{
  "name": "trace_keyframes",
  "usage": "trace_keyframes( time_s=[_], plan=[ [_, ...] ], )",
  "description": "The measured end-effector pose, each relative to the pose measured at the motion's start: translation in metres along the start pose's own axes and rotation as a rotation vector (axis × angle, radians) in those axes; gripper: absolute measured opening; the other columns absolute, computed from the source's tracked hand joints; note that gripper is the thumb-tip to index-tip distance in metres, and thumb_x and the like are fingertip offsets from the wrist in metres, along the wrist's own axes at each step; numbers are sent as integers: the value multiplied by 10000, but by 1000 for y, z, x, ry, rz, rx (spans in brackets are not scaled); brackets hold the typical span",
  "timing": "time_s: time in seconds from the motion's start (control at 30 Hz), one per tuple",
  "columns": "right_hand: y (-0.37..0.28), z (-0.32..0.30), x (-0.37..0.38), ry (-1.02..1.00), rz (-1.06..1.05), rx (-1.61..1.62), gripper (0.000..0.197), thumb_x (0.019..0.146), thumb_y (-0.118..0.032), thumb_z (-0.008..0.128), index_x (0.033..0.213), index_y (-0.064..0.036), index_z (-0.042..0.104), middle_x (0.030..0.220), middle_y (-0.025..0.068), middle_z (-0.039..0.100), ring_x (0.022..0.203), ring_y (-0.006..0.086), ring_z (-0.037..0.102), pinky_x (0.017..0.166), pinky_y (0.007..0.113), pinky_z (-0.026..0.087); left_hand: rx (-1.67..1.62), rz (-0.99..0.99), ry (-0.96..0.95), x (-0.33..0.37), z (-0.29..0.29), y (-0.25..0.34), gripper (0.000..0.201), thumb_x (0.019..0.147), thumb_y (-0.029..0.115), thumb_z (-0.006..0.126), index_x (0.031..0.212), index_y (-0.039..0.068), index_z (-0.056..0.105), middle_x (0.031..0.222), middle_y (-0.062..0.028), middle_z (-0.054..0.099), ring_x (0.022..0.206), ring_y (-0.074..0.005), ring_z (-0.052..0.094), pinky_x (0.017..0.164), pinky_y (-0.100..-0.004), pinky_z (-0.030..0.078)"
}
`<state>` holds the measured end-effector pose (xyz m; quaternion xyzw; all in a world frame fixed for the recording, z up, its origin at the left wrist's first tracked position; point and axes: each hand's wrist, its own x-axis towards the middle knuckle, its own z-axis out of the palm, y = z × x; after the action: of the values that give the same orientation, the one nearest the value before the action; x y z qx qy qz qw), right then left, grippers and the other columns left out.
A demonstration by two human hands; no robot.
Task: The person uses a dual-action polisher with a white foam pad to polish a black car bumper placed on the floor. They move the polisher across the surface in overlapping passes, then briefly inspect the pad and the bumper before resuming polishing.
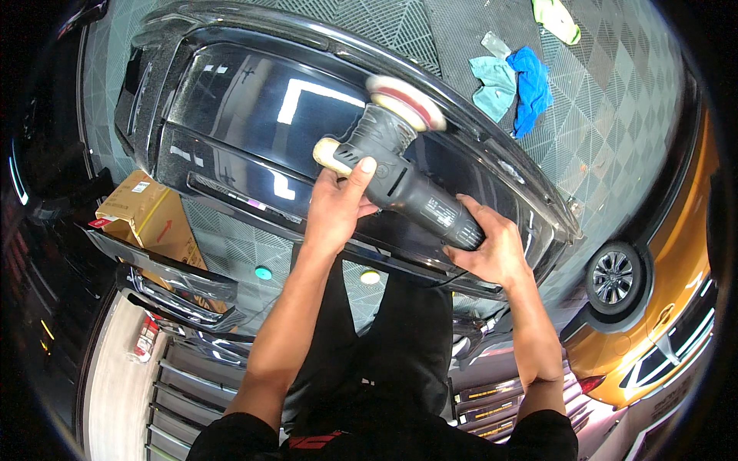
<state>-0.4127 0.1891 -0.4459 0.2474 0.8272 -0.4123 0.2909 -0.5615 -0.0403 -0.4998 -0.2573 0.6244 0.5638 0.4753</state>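
A black electric polisher (415, 196) lies slantwise across my grip, over a glossy black car panel (254, 146). Its round red-and-cream pad (403, 104), smeared by motion, is tilted against the panel near its far raised edge; how much of the pad touches is hidden. My left hand (342, 200) grips the polisher's head, thumb on top, with a cream rounded part (330, 156) beside it. Around the tail end of the body closes my right hand (492, 242), its thumb on the near side. Bright light reflections lie on the panel.
Blue and teal cloths (532, 92) lie on the floor beyond the panel, a lime cloth (556, 21) farther off. A cardboard box (150, 219) stands at left. An orange car (669, 307) is at right. Two round pads (263, 273) sit near my legs.
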Motion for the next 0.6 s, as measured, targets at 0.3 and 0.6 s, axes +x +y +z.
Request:
trace_keyframes(
  time_s=[0.3,0.6],
  plan=[
    [53,-16,-47,20,58,-3,868,606,-140,904,1430,-29,656,1125,206,763,1017,363,770,927,411,589,1,-52,-54,-16,55,-43,746,1015,522,743,1419,-59,509,1279,-223,675,1000,-301,783,828,-402,677],
    [84,-29,-84,32,135,-41,877,583,-137,899,1415,2,661,1127,223,764,1019,358,772,934,409,586,-22,-96,-181,-23,92,-80,744,1013,515,750,1444,-31,487,1247,-206,686,1011,-280,776,847,-401,671]
  ],
)
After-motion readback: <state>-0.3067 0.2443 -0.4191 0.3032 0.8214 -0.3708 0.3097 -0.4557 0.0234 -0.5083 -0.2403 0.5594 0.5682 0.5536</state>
